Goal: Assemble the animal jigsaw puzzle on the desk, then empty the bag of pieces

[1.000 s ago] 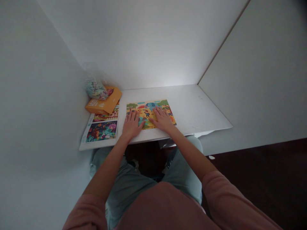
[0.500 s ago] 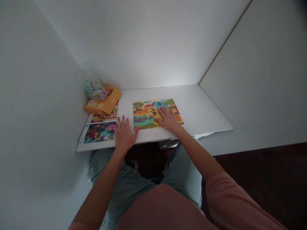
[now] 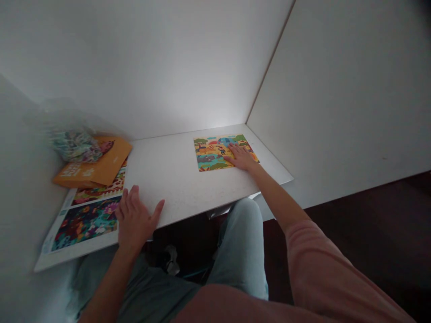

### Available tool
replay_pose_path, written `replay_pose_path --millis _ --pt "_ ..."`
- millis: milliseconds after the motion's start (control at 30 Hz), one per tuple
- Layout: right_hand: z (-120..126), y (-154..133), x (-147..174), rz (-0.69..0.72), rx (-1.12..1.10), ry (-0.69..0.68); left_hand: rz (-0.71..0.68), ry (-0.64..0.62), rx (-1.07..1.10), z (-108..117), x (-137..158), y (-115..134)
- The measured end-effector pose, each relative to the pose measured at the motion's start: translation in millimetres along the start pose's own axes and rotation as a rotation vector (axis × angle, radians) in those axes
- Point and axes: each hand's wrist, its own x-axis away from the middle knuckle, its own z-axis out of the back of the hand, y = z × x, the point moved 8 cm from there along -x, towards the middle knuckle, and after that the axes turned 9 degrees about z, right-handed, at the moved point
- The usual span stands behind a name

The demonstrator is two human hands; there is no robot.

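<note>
A finished colourful animal puzzle [image 3: 215, 152] lies flat on the white table [image 3: 175, 179], toward its right end. My right hand [image 3: 240, 158] rests flat on the puzzle's right part, fingers spread. My left hand [image 3: 134, 218] lies open at the table's front edge, its fingers touching the right side of a printed picture sheet [image 3: 84, 220]. Neither hand grips anything.
At the far left an orange box [image 3: 97, 163] lies on the sheet, with a clear bag of puzzle pieces [image 3: 72, 143] on it. White walls close the table in at the left, back and right. My knees are under the front edge; dark floor is at right.
My right hand slid the puzzle to the right across the table. My left hand left the puzzle and moved left to the picture sheet. The view turned left.
</note>
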Motion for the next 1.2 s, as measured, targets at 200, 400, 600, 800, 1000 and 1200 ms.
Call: replay_pose_path --millis 200,400,600,800,1000,1200 --pt "15 49 -32 0.053 0.021 0.064 -0.026 0.098 0.059 -2 5 0" --pt "22 72 -54 0.024 0.058 0.012 -0.088 0.261 0.147 -2 8 1" --pt "29 81 -59 -0.022 0.097 -0.065 -0.085 0.287 0.177 -1 6 1" --pt "39 76 -55 -0.036 0.132 -0.059 -0.105 0.317 0.162 -2 8 3" --pt "31 10 -51 0.066 0.129 0.061 -0.046 0.247 0.199 1 9 8" --pt "-43 -149 -38 0.383 -0.020 0.077 0.021 0.181 0.238 3 9 9"
